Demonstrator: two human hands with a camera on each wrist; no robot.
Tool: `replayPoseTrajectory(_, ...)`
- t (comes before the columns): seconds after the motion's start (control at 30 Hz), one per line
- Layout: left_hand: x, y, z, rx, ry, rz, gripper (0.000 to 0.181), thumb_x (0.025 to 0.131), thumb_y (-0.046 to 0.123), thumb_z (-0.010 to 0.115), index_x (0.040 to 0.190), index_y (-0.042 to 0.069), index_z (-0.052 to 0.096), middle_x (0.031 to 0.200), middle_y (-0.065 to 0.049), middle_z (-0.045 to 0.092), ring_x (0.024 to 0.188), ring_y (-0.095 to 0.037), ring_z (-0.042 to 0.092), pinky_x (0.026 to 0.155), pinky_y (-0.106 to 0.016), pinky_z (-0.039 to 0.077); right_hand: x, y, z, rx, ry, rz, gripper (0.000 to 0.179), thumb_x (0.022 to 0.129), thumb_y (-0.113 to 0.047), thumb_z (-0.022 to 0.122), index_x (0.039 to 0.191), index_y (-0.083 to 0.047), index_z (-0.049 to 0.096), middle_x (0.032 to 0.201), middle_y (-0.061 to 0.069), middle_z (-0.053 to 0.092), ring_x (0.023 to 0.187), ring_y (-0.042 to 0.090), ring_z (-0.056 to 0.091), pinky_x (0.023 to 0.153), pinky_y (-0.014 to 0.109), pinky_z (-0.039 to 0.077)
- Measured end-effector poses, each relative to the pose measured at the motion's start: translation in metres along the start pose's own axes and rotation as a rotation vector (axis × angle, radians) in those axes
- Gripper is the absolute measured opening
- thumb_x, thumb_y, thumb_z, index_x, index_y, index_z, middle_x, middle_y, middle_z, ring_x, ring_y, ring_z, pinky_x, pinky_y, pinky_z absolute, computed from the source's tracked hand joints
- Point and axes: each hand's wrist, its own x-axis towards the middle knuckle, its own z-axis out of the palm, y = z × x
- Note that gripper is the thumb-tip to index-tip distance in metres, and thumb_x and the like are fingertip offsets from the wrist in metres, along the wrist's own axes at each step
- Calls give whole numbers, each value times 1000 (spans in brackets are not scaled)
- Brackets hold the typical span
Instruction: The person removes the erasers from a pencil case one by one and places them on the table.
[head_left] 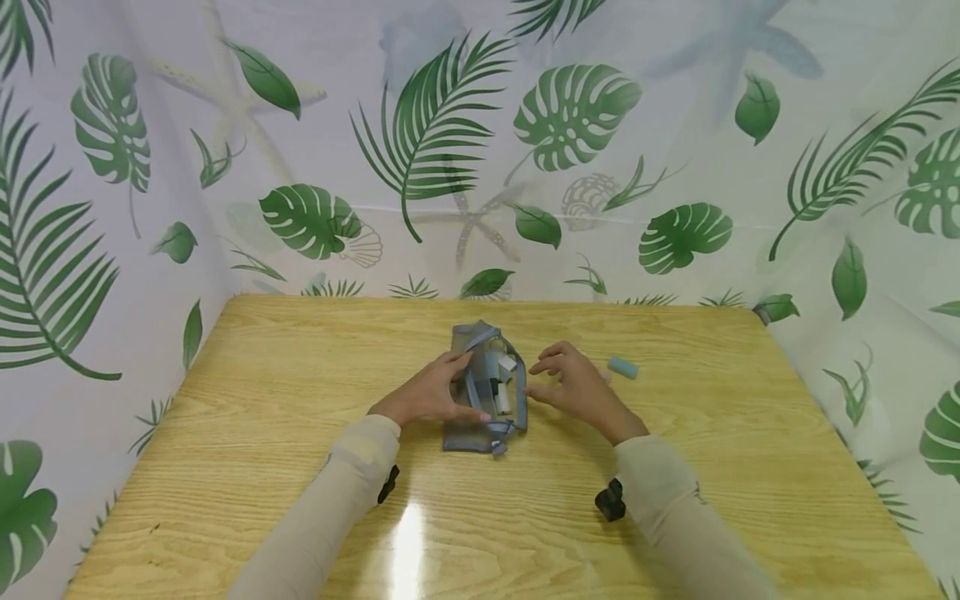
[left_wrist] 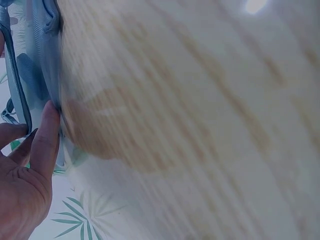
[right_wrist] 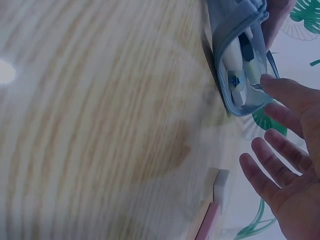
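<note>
A see-through blue-grey mesh pouch [head_left: 459, 437] with darker trim lies at the middle of the table, its mouth facing right and gaping. White and dark small items [head_left: 504, 398] show inside it; in the right wrist view one white item [right_wrist: 236, 82] bears a blue flower mark. My left hand [head_left: 431, 392] grips the pouch's left part, thumb at the near side and fingers at the far side. Just right of the mouth, my right hand [head_left: 573, 387] holds nothing, its fingers loosely spread. In the right wrist view its thumb tip overlaps the pouch's rim.
Beyond my right hand lies a small teal cylinder-like piece [head_left: 622, 367]. A pale pink piece [head_left: 604, 376] is partly hidden behind that hand. The right wrist view shows a pink piece [right_wrist: 208, 223] beside a greyish block [right_wrist: 220, 189]. A leaf-patterned curtain [head_left: 577, 117] encloses the wooden table [head_left: 300, 350].
</note>
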Motion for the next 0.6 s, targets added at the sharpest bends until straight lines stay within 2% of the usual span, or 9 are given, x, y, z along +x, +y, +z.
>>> replayPoseTrajectory(0.27,1,-1,0,-4,-7,0,117,78,56,84,163,9,19,167,-13,18,149,-35,27,117,-50,32,0,-3,10,43,-36,32,31,90,-18,81,113,2,75,125,18,53,106,37,59,83,48,56)
replayPoseTrajectory(0.6,0,-1,0,-17,-11,-7,117,78,57,83,163,9,19,167,-13,18,151,-35,24,118,-50,31,-2,-10,20,-13,-25,-34,27,87,-19,83,105,0,77,118,16,57,100,33,62,83,47,55)
